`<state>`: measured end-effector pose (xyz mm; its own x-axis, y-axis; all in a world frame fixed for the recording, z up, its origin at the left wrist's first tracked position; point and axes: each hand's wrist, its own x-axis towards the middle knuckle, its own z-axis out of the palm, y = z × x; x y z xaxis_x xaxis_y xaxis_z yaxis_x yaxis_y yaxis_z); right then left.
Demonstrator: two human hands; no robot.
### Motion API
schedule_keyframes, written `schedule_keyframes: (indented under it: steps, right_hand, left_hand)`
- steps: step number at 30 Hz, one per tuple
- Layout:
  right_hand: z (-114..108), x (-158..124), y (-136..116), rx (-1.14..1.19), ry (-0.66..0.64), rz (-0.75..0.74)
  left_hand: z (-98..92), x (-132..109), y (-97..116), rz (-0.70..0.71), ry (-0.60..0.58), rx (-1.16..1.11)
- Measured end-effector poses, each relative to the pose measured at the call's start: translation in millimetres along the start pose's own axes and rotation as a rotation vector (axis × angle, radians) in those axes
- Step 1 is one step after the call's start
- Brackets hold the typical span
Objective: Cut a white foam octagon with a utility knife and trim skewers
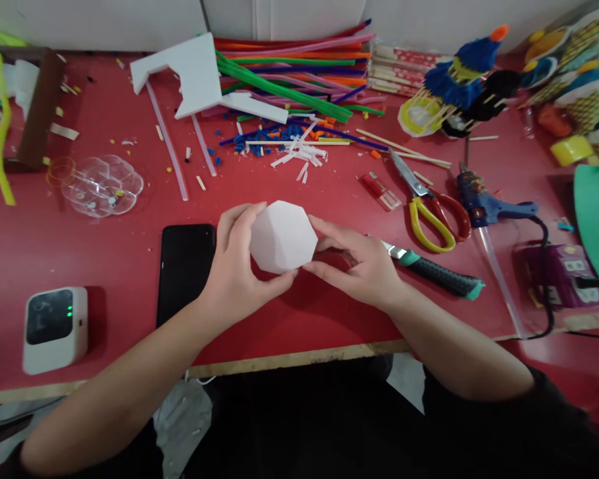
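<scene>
A white, many-sided flat piece (283,237) is held between both hands above the red table, near its front edge. My left hand (242,259) grips its left side, fingers on the upper left edge and thumb at the bottom. On the right side, my right hand (352,263) pinches the piece between thumb and fingers. A black phone (186,269) lies beside and partly behind my left hand. Right of my right hand is a cutter with a black and green handle (442,274), its blade end partly hidden by the hand.
Scissors (422,199), a blue glue gun (489,203) and a purple box (562,276) are on the right. Coloured stems (294,73) and a white foam piece (197,80) lie at the back. Left are a clear plastic tray (102,186) and white device (54,329).
</scene>
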<state>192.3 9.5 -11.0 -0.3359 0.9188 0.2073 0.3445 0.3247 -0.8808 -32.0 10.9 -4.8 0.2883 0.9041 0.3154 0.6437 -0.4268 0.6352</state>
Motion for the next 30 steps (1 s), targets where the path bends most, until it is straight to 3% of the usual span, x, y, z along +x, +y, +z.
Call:
schedule_keyframes:
  steps: [5, 9, 14, 16, 23, 30]
  right_hand:
    - [-12.4, 6.2, -4.5, -0.082, 0.092, 0.021]
    - [-52.5, 25.0, -5.8, -0.421, 0.170, 0.114]
    - [-128.5, 70.2, 17.7, -1.203, -0.195, 0.382]
    - [-146.7, 84.1, 30.1, -1.257, -0.232, 0.426]
    - [-148.2, 104.2, 53.2, -1.266, -0.338, 0.404]
    - [-151.4, 119.2, 51.7, -1.242, -0.285, 0.464]
  left_hand:
    - [2.0, -4.4, -1.2, -0.028, -0.076, 0.122]
    - [3.6, -7.7, -1.5, 0.040, -0.189, 0.234]
    - [2.5, -9.3, 2.1, 0.096, -0.267, 0.294]
    - [2.1, -9.4, 2.5, 0.087, -0.294, 0.308]
    - [3.8, -10.6, -2.3, 0.083, -0.324, 0.259]
    - [1.5, -8.9, -3.8, 0.108, -0.270, 0.165]
